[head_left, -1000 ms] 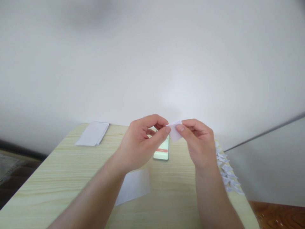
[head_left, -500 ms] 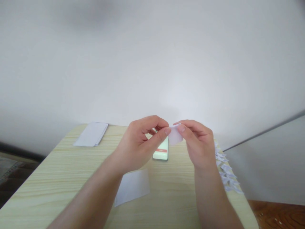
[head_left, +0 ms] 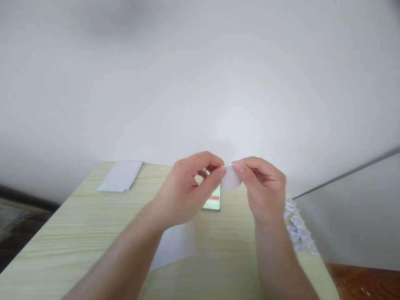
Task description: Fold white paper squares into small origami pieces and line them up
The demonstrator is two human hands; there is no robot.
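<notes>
A small piece of white paper (head_left: 231,178) hangs between my two hands, above the table. My left hand (head_left: 196,183) pinches its upper left corner between thumb and forefinger. At the upper right corner, my right hand (head_left: 262,183) grips the same paper with the thumb in front and the fingers behind. The top edge looks folded. Below and behind my left hand lies a phone (head_left: 214,203) with a lit screen, partly hidden by that hand. A larger white sheet (head_left: 176,243) rests on the table under my left wrist, which covers part of it.
A stack of white paper (head_left: 120,176) lies at the table's back left. Several small folded paper pieces (head_left: 298,229) line the right edge, beside my right forearm. The light wooden table (head_left: 225,258) stands against a white wall (head_left: 200,83).
Both hands have shifted slightly to the right with the paper between them. My fingertips are a little farther apart, so more of the paper's top edge shows.
</notes>
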